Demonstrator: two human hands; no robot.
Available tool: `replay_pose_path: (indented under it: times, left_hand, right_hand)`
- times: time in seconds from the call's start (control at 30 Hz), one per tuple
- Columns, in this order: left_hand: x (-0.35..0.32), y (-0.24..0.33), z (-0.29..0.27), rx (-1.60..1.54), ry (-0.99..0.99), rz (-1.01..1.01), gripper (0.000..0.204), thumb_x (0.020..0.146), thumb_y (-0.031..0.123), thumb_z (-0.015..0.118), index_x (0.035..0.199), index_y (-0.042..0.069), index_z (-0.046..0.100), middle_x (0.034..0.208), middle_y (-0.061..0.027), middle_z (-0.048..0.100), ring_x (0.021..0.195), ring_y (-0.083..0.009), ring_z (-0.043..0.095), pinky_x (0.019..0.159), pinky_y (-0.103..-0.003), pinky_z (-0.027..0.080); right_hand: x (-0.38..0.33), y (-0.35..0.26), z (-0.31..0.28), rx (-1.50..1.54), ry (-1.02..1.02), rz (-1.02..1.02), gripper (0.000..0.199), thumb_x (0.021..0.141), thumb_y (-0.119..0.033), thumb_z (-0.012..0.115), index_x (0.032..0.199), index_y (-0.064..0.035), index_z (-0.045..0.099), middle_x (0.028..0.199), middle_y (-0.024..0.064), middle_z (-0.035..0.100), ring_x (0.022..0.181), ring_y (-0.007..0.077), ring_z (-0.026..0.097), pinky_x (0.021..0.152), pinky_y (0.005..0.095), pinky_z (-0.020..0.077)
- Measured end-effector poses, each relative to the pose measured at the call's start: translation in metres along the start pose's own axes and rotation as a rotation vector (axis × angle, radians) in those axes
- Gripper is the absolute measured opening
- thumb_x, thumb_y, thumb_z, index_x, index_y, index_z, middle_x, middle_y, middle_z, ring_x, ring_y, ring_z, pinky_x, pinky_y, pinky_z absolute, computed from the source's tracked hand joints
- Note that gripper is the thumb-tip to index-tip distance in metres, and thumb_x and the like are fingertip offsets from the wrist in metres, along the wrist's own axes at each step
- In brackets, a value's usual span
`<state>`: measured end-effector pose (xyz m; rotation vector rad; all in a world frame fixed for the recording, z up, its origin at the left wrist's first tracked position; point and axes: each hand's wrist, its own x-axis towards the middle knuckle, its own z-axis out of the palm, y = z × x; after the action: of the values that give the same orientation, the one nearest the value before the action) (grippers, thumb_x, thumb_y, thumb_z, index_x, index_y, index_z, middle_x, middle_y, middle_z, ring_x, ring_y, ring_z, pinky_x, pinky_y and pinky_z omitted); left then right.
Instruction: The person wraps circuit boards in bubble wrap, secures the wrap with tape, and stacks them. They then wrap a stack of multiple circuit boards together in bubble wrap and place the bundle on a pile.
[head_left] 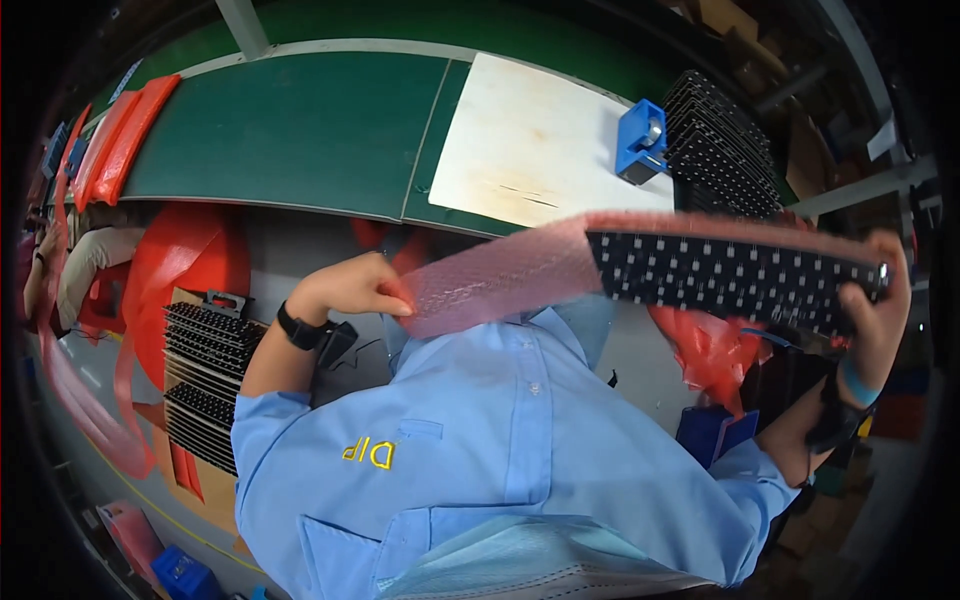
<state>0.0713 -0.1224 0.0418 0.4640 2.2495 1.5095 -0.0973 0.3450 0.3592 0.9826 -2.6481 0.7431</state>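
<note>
The left hand (345, 287) pinches the pink bubble wrap (505, 278); well apart, the right hand (884, 312) clamps the outer end of the black board (715, 275). Between them, this board looks light, stiff, probably fragile, best held by its edges; the wrap seems soft.

the bright middle darkens to black corners, bending the table (290, 130).

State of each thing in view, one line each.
Pink bubble film: stretched out
Black board: lifted, face uncovered
Left hand: pinching film end
Right hand: gripping board end
White sheet: flat, stained
Blue device: at sheet's right edge
Red roll: partly unwound
Far-right boards: stacked
</note>
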Motion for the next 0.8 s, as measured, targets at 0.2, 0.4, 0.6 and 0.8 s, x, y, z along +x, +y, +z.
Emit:
replay_pose_path:
  times: [0.2,0.4,0.6,0.8]
  left_hand:
    - [-0.020,-0.006,0.002,-0.364,0.081,-0.188,0.014,0.084,0.008,0.071,0.089,-0.004,0.070,0.081,-0.0059,0.071,0.077,-0.0101,0.065,0.071,-0.025,0.053]
    - [0.041,0.031,0.037,-0.724,0.370,-0.087,0.009,0.085,0.002,0.066,0.093,-0.003,0.068,0.087,-0.0065,0.069,0.081,-0.0121,0.065,0.074,-0.026,0.053]
    - [0.108,-0.019,0.069,-0.782,0.566,-0.055,0.018,0.080,-0.005,0.056,0.092,-0.002,0.068,0.086,-0.0057,0.069,0.079,-0.0100,0.063,0.071,-0.023,0.050]
    - [0.094,-0.023,0.079,-0.387,0.635,-0.193,0.019,0.080,-0.005,0.054,0.091,-0.002,0.069,0.087,-0.0033,0.069,0.079,-0.0083,0.062,0.072,-0.023,0.049]
  right_hand:
    - [0.083,-0.024,0.027,-0.145,-0.035,-0.217,0.050,0.079,-0.026,0.074,0.119,-0.0036,0.054,0.097,0.0018,0.060,0.089,0.0105,0.059,0.078,0.0226,0.0476]
    - [0.131,-0.056,0.154,-0.480,0.139,-0.593,0.035,0.080,-0.019,0.070,0.108,-0.0039,0.054,0.086,0.0134,0.068,0.078,0.0253,0.068,0.064,0.0316,0.0534]
    - [0.109,-0.069,0.263,-0.688,0.161,-0.685,0.014,0.080,-0.014,0.058,0.092,-0.0110,0.054,0.071,0.0052,0.060,0.067,0.0208,0.062,0.057,0.0332,0.0491]
    - [0.034,-0.072,0.319,-0.387,-0.025,-0.604,0.035,0.067,-0.020,0.070,0.096,-0.0072,0.055,0.093,0.0085,0.057,0.083,0.0234,0.057,0.062,0.0324,0.0485]
